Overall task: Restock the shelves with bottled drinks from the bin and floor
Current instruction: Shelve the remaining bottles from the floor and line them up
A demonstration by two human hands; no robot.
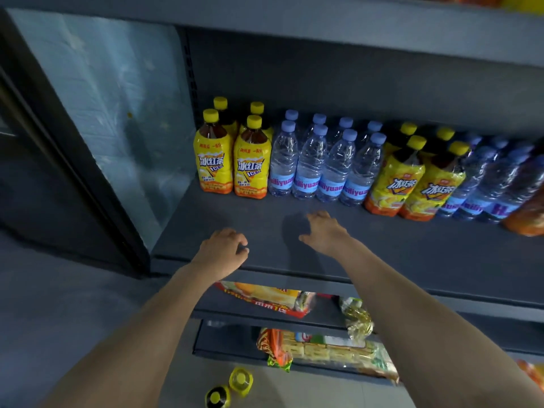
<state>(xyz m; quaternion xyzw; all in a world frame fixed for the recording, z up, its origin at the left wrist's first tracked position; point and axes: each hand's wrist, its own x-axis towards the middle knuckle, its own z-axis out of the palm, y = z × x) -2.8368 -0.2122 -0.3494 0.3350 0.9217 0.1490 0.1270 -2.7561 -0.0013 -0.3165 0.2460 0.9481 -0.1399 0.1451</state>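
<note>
Both arms reach over the grey shelf [412,254]. The left grip [222,251] and right grip [323,231] hover empty, fingers loosely curled, near a row of iced tea bottles [253,160] and water bottles [309,169]. Two yellow-capped bottles [240,380] stand on the floor [59,290] below.

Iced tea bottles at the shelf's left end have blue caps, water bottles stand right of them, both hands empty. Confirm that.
Wrong on the caps. In the head view the iced tea bottles at the left end of the shelf have yellow caps, not blue. The water bottles do stand right of them, and the left hand and right hand are empty.
</note>
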